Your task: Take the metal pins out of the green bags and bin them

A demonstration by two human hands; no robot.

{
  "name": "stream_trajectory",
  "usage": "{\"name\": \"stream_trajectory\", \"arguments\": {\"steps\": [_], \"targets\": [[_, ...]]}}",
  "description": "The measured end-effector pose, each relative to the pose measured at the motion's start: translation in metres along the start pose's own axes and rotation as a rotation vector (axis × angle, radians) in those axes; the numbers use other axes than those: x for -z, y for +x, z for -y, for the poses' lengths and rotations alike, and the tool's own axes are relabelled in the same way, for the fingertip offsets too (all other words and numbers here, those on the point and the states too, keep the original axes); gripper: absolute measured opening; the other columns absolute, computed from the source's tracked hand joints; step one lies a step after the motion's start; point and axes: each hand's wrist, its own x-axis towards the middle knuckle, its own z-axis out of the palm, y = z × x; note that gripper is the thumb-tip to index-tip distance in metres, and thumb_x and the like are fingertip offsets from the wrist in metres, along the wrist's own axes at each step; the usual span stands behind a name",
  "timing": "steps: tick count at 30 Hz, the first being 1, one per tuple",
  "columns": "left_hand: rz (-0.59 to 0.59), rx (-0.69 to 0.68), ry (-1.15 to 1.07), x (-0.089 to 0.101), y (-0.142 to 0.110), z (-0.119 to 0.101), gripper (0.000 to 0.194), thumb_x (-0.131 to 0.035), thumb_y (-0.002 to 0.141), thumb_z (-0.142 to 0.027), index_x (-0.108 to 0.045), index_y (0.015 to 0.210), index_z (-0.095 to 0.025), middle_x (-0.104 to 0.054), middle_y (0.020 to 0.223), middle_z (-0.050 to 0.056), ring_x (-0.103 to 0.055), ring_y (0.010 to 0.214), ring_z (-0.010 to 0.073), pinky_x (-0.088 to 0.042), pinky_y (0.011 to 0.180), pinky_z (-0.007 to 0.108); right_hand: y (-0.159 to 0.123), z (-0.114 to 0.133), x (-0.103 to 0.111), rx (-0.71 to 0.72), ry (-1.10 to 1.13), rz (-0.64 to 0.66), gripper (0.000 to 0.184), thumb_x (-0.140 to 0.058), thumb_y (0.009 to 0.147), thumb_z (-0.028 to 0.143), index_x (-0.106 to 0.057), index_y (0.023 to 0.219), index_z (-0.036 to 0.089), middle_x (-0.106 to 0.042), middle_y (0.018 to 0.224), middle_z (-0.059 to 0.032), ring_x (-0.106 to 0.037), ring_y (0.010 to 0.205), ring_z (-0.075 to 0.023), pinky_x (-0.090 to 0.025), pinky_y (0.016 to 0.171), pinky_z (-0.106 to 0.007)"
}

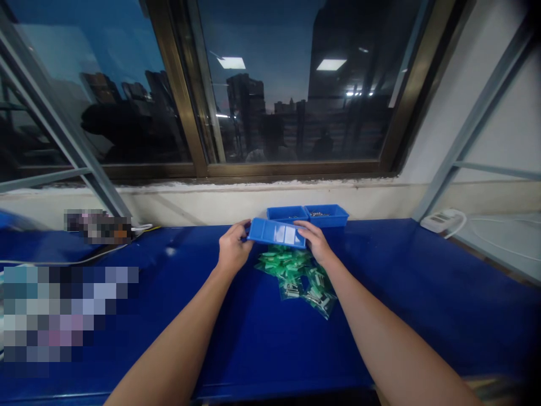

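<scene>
A blue plastic bin (270,232) is held tilted above the table between my two hands. My left hand (234,246) is closed on its left end. At the right end, my right hand (315,239) grips it with fingers over the upper edge. White glare lies across the bin's face, and I cannot make out anything inside it. Just below and in front spreads a pile of small clear-and-green plastic bags (287,265), several with pale strip-like pieces in them. The bin partly covers the back of this pile.
Two more blue bins (327,215) with small metallic parts stand against the wall behind. The blue table (270,344) runs below a window. Metal frame posts (473,113) rise at both sides. A white power strip (443,220) with a cable lies at right; blurred-out items are at left.
</scene>
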Motion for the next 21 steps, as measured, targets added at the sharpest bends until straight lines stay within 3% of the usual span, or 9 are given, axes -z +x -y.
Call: {"name": "stream_trajectory", "arguments": {"steps": [3,6,10,17,21], "targets": [[-0.092,0.228,0.139,0.002,0.004,-0.001,0.013,-0.056,0.074,-0.026,-0.05,0.064,-0.019,-0.07,0.086,0.005,-0.066,0.08,0.0184,-0.049,0.073,0.026,0.0,0.005,0.0,0.044,-0.006,-0.03,0.041,-0.064,0.07,0.047,-0.066,0.103,0.022,-0.068,0.103,-0.0032,-0.058,0.106,-0.0248,-0.041,0.093,-0.037],[-0.076,0.524,0.28,0.011,0.01,0.004,0.017,-0.055,0.074,-0.033,-0.052,0.065,-0.02,-0.061,0.061,0.002,-0.062,0.064,0.0184,-0.048,0.067,0.027,0.001,0.009,0.005,-0.028,-0.12,-0.08,0.047,-0.061,0.07,0.052,-0.065,0.105,0.022,-0.069,0.102,-0.0052,-0.059,0.106,-0.0249,-0.042,0.091,-0.038],[-0.005,0.793,0.412,0.024,0.015,0.02,0.018,-0.051,0.074,-0.036,-0.05,0.065,-0.021,-0.063,0.065,0.007,-0.064,0.075,0.027,-0.048,0.074,0.037,0.003,0.006,0.015,-0.225,-0.529,-0.214,0.042,-0.065,0.064,0.052,-0.069,0.092,0.021,-0.071,0.091,-0.0068,-0.063,0.094,-0.0267,-0.044,0.085,-0.039],[0.025,0.987,0.371,0.029,0.012,0.037,0.016,-0.056,0.073,-0.036,-0.055,0.076,-0.021,-0.067,0.085,0.016,-0.063,0.094,0.0364,-0.049,0.078,0.048,0.001,0.005,0.015,-0.299,-0.683,-0.175,0.031,-0.065,0.064,0.05,-0.07,0.079,0.024,-0.071,0.085,-0.0051,-0.063,0.089,-0.0267,-0.045,0.077,-0.036],[0.007,1.033,0.314,0.028,0.012,0.041,0.03,-0.058,0.073,-0.041,-0.054,0.093,-0.018,-0.066,0.097,0.019,-0.061,0.1,0.0375,-0.047,0.08,0.05,-0.003,0.011,0.01,-0.308,-0.696,-0.143,0.032,-0.064,0.065,0.051,-0.07,0.081,0.024,-0.071,0.088,-0.0057,-0.063,0.088,-0.0258,-0.045,0.077,-0.035]]}}
